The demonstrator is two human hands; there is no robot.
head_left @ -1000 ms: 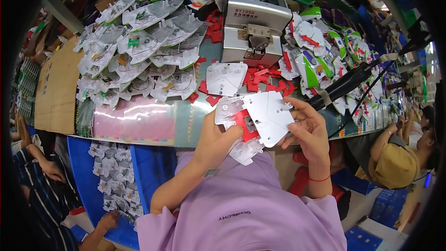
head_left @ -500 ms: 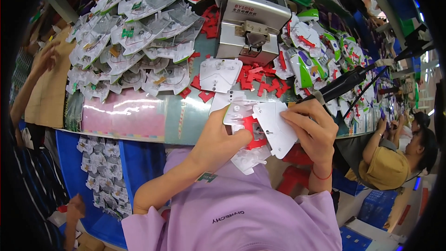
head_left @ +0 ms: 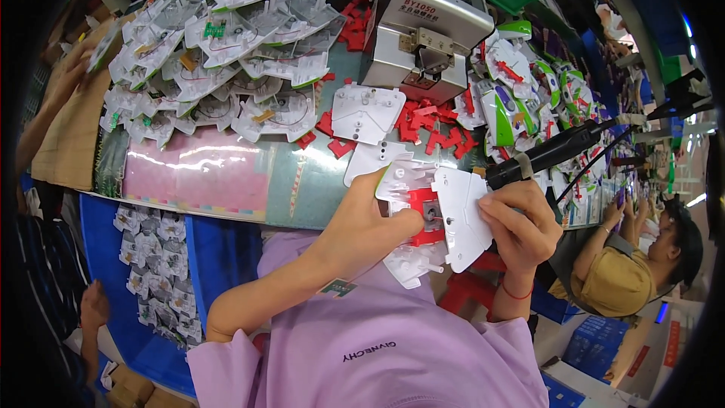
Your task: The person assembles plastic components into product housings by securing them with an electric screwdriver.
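My left hand (head_left: 370,219) is closed round a white plastic housing (head_left: 410,268), its thumb pressing on a red plastic bracket (head_left: 428,236) set in the housing. My right hand (head_left: 525,223) pinches the right edge of a flat white cover plate (head_left: 462,219), tilted against the housing's right side. Beside my left forearm is a small green circuit board (head_left: 337,287); what it is fixed to is hard to make out. Just beyond the housing, another white plate (head_left: 366,160) lies on the table, and a similar plate (head_left: 368,113) rests farther back.
A silver machine (head_left: 423,34) stands at the back among loose red brackets (head_left: 411,119). White housings (head_left: 242,41) are piled at left, green-and-white shells (head_left: 502,113) at right. A black powered screwdriver (head_left: 544,155) reaches in near my right hand. A blue bin (head_left: 219,264) sits below; co-workers flank me.
The view has shifted slightly, sliding the table things to the right. Both hands keep their hold on the housing and plate. At far left, a co-worker's hand now has a pale piece by it.
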